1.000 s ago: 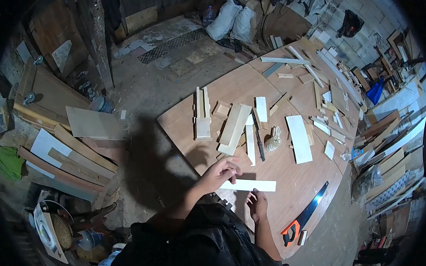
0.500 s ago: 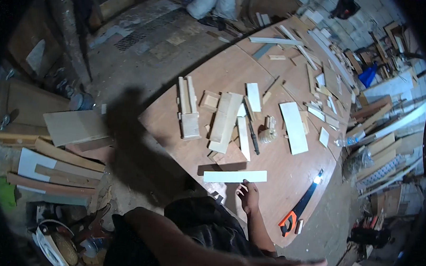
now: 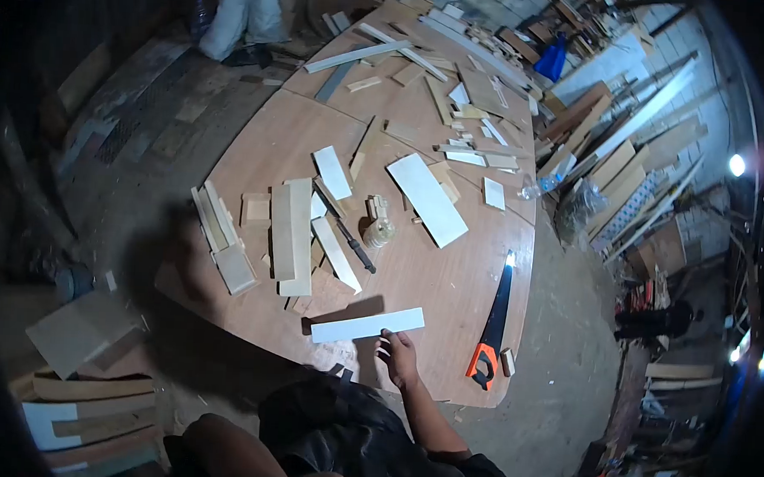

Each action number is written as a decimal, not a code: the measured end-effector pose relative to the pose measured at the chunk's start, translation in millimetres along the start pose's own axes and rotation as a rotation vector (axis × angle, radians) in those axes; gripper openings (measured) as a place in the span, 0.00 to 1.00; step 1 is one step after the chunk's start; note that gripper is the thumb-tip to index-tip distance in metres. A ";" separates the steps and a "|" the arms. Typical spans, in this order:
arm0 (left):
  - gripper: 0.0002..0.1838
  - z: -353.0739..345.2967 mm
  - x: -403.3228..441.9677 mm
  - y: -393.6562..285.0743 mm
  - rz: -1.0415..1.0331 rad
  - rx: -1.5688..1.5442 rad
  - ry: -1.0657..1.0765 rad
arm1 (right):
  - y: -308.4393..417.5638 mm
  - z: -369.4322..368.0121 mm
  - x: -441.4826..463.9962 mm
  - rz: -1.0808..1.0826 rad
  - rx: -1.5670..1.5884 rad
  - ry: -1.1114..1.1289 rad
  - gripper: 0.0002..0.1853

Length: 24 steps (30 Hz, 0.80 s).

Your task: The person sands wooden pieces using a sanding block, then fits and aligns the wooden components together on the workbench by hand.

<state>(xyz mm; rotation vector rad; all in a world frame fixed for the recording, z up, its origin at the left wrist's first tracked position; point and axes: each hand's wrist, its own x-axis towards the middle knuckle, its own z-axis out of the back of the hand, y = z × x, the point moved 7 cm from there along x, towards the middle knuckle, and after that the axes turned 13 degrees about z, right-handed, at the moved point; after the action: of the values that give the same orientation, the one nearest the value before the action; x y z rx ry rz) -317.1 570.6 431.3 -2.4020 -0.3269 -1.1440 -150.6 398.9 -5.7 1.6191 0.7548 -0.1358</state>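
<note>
My right hand [image 3: 400, 356] grips the edge of a narrow white strip [image 3: 368, 325] near its right end, holding it low over the front of the table [image 3: 448, 284]. Only my left forearm [image 3: 232, 458] shows at the bottom edge; the hand is out of view. Beyond the strip are a long pale board [image 3: 292, 239], a dark-handled tool [image 3: 356, 246] and a glue-like bottle [image 3: 378, 223]. An orange-handled saw [image 3: 492, 329] lies right of my right hand, beside a small wood block [image 3: 508, 362].
A grooved wooden piece [image 3: 224, 240] lies at the table's left edge. A wide white board [image 3: 427, 199] and scattered offcuts are farther back. Long boards [image 3: 643, 105] lean at the right wall. White sacks [image 3: 248, 19] stand on the floor.
The view has turned right. My left hand has left the strip, swept across the bottom of the view and gone out of sight. My right hand still holds the strip.
</note>
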 end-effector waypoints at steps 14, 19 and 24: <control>0.10 202.9 -81.1 108.4 0.568 0.975 -1.055 | 17.1 103.7 -8.7 0.010 0.100 -0.132 0.06; 0.08 255.2 -178.7 218.2 0.856 1.510 -0.925 | 22.6 140.5 -3.2 -0.025 0.035 -0.060 0.06; 0.07 246.5 -214.0 292.3 1.049 1.617 -0.945 | 26.8 170.8 -1.6 -0.043 -0.046 0.097 0.08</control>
<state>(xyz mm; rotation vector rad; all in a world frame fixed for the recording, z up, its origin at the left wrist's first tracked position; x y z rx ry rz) -169.9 435.9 41.2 -1.0156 -0.0967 0.6729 -81.5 241.0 -18.6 1.5753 0.8623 -0.0709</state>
